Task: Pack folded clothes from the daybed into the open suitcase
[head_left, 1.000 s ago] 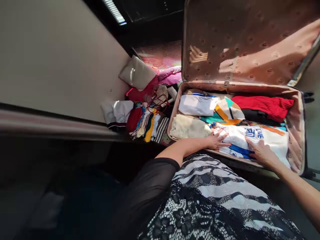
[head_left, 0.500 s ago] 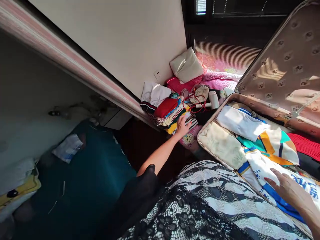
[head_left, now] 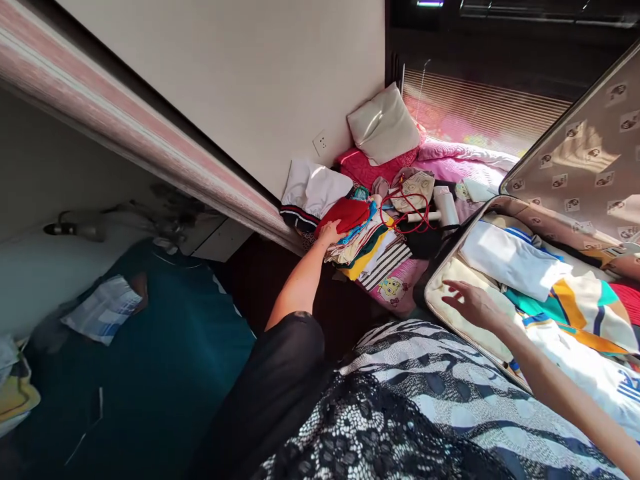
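My left hand (head_left: 330,235) is at the near left edge of a red folded garment (head_left: 353,215), its fingers closed on that edge. The red garment tops a pile of folded clothes (head_left: 360,250) in several colours, beside a black-and-white striped one (head_left: 390,263). My right hand (head_left: 470,303) hangs over the near left corner of an open suitcase (head_left: 434,308), fingers apart and holding nothing. Inside the suitcase are a cream garment (head_left: 457,273), a white folded garment (head_left: 510,257) and a white top with blue lettering (head_left: 585,367).
White folded clothes (head_left: 315,190) lie against the wall, near a cushion (head_left: 385,127). A red cord (head_left: 425,217) and a white bottle-like object (head_left: 447,207) sit behind the pile. The suitcase lid (head_left: 595,153) stands raised at right. To the left is a bed with a dark teal cover (head_left: 165,360).
My left hand has moved left from the front of the pile to the red garment. My right hand has come left from the lettered top to the suitcase corner. The view has shifted slightly.
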Motion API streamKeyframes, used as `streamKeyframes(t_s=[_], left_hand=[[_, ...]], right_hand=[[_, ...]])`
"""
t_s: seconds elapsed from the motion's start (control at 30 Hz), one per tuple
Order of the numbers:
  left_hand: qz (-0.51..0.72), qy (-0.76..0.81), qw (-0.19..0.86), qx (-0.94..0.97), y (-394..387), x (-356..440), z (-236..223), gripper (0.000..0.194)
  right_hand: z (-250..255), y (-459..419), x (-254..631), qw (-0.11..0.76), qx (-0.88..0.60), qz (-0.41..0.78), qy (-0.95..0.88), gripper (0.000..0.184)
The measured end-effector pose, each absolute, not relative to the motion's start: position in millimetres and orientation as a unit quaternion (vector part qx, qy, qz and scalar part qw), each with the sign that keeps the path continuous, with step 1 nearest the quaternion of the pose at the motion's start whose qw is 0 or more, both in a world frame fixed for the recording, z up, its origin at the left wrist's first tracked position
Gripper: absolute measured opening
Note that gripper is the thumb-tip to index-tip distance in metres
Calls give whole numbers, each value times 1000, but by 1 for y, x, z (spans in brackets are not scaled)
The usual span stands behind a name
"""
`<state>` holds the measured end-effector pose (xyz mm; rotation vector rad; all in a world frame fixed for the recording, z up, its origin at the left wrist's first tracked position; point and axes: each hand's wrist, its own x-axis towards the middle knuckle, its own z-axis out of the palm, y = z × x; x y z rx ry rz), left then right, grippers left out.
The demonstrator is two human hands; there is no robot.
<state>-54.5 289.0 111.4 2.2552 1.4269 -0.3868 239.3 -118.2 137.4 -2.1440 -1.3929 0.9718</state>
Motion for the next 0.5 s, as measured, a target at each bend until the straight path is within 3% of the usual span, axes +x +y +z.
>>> streamKeyframes(t_s=[0.17,0.4,0.5], left_hand=[[-148,483,234,830,310,-63,127,55],[-142,490,198,837,299,-56,152,44],[-143,472,174,853,253,-43,152,45]], right_hand=[[137,-10,202,272,-690,482,-466,37],[125,127,137,427,-579,665,-199,64],[114,166,107,463,-543,691,-114,62]])
